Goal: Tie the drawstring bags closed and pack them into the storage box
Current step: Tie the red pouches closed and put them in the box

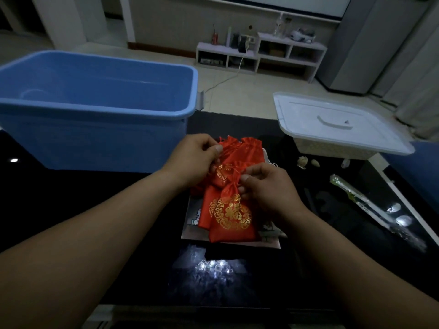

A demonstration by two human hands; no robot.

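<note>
A blue storage box [95,110] is sitting open at the black table's [71,186] far left, and a white lidded basket [332,129] at its far right. Between them, the nearest red drawstring bag [231,217] is lying atop the pile, its neck pointing away. The left hand [194,157] and right hand [268,186] are each pinching red cord, fingers curled.

My left hand [192,157] covers part of the red bags [230,214]; my right fingers [247,179] hide the drawstring [234,172] where they pinch it. The sheet [190,224] beneath is mostly buried. The blue box [95,129] runs off the left edge. The pale bits [302,161] are too small to name.
</note>
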